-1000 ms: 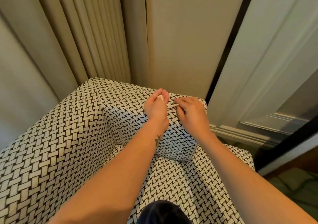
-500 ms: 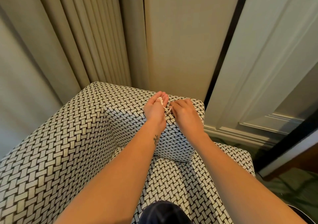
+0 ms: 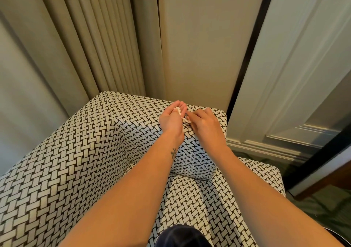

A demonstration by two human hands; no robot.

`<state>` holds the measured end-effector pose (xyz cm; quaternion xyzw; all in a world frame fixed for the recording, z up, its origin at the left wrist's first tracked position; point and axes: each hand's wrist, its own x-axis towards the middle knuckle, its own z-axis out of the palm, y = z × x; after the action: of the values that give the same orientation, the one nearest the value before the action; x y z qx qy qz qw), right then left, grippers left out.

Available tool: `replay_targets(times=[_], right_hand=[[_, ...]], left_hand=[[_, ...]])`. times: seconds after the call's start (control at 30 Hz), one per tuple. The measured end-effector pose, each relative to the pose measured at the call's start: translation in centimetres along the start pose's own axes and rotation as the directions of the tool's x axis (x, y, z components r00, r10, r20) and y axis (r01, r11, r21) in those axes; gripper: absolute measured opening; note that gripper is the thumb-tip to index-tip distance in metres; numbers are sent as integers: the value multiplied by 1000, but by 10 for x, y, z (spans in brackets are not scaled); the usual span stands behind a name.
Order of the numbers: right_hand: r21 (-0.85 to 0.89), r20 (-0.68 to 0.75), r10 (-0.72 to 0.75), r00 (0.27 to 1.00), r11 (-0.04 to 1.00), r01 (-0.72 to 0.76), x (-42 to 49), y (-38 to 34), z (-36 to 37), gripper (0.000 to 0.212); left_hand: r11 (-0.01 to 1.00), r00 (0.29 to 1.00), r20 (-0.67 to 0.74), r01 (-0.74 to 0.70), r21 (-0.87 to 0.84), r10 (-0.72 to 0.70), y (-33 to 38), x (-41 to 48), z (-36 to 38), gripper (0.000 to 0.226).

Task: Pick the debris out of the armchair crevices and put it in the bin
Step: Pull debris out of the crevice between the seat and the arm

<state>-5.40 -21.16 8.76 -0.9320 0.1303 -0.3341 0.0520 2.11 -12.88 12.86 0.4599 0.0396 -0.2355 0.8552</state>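
A black-and-white woven-pattern armchair [image 3: 76,161] fills the lower half of the view. Both hands meet on top of its right armrest, near the back. My left hand [image 3: 171,120] is cupped with its fingers curled round small crumpled white scraps of debris [image 3: 178,109]. My right hand [image 3: 206,126] sits just to the right, its fingertips pinching another white scrap [image 3: 187,120] at the edge of the left palm. No bin is in view.
Beige curtains [image 3: 91,38] hang behind the chair, with a plain wall panel [image 3: 199,38] beside them. A white panelled door with a dark frame [image 3: 245,57] stands to the right. Green carpet [image 3: 332,214] shows at the lower right.
My right hand has drawn closer to the left, bringing the white scrap against the left palm. Both hands stay at the same spot on the armrest.
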Motion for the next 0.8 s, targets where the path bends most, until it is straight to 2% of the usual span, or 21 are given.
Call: replay_targets(times=[0.23, 0.4, 0.6, 0.8], right_hand=[[-25, 5, -19, 1000, 1000, 19, -3, -2, 1, 23], [16, -12, 44, 999, 999, -44, -1, -5, 0, 19], [-125, 43, 58, 997, 991, -52, 9, -13, 4, 23], [-172, 32, 56, 998, 984, -49, 13, -16, 6, 29]], left_hand=[[1000, 1000, 11, 14, -20, -14, 2, -1, 0, 31], [1000, 1000, 15, 12, -25, -11, 1, -2, -1, 31], [1000, 1000, 10, -2, -22, 2, -1, 2, -1, 32], [1000, 1000, 15, -2, -19, 2, -1, 5, -1, 33]])
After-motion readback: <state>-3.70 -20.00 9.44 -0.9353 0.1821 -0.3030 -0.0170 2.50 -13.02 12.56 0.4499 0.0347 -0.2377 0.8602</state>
